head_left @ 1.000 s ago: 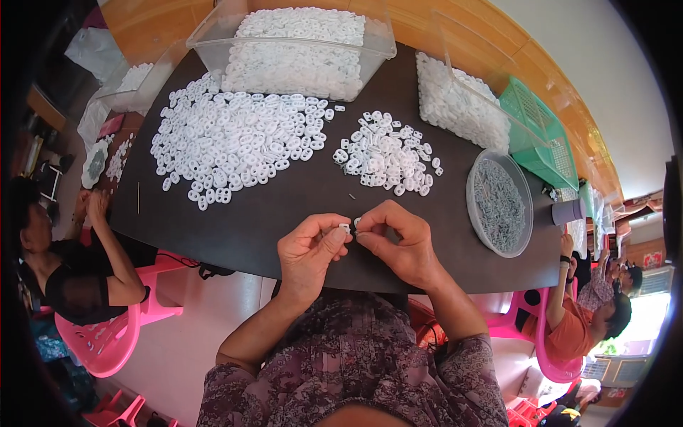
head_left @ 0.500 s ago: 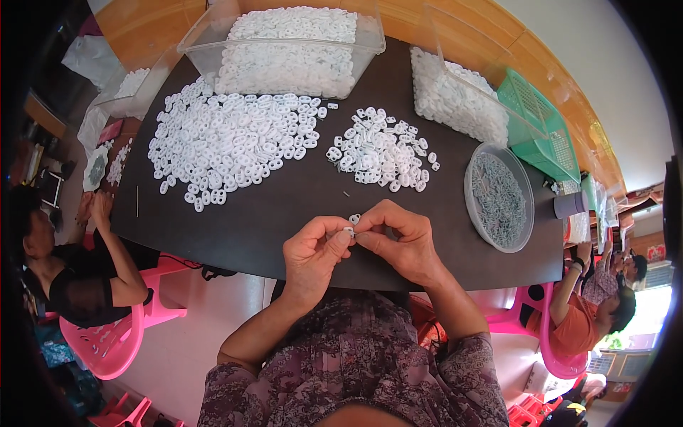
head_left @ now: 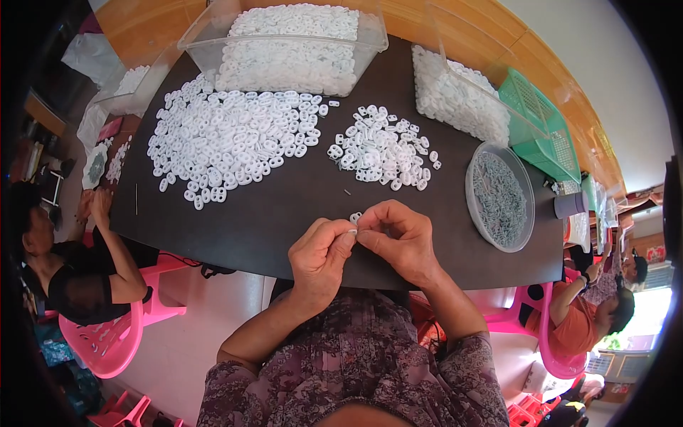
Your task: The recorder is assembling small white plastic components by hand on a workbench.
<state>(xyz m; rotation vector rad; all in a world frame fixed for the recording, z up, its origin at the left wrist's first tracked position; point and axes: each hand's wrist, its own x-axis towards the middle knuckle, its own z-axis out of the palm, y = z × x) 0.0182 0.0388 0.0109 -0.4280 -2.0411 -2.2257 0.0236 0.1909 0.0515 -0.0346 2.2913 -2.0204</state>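
Observation:
Near the front edge of the dark table, my left hand pinches a small white plastic piece between thumb and fingers. My right hand meets it there, thumb and forefinger pressed together at the piece; whatever sits between them is too small to make out. Just beyond my fingertips shows another white two-holed piece, partly covered. Farther off lie a big pile of white two-holed oval pieces and, to its right, a smaller pile mixed with thin grey bits.
Clear bins of white pieces stand at the back. At right are a round tub of small grey metal parts, a green basket and a purplish cup. People sit left and right on pink chairs.
Both hands have shifted slightly, the left a little to the right. The white piece is now more covered by my fingertips, which have drawn closer together.

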